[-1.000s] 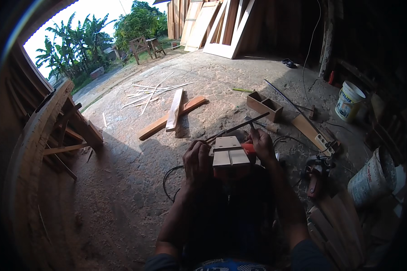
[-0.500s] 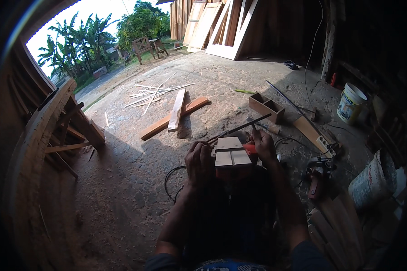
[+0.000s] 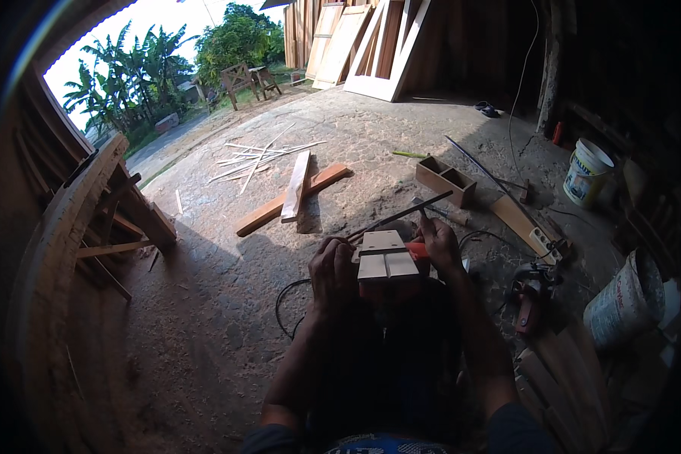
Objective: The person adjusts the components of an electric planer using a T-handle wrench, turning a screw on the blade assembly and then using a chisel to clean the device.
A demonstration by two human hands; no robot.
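A: What's the biggest thing there?

B: The rough floor [image 3: 212, 295], scattered with shavings and sunlit toward the upper part of the view. At its far edge, a white frame [image 3: 371, 86] leans upright.

A: And the larger wood lying down?

B: A reddish timber [image 3: 261, 218], with a pale board [image 3: 296, 188] lying across it. Off to the right stands a white bucket [image 3: 595, 157].

A: Where's the power tool?

B: The red power tool [image 3: 387, 265] sits above the lap, between the hands, its pale slotted plate facing up. Beyond it to the right is a smaller wooden box [image 3: 436, 181], divided in two.

A: What about each grip?

B: The left hand [image 3: 332, 266] is curled closed on the tool's left side. The right hand [image 3: 441, 242] is at the tool's right; shadow covers its grip, so I can't tell what it holds.

A: And the slimmest piece?

B: A dark bar [image 3: 431, 199], slanting just beyond the tool.
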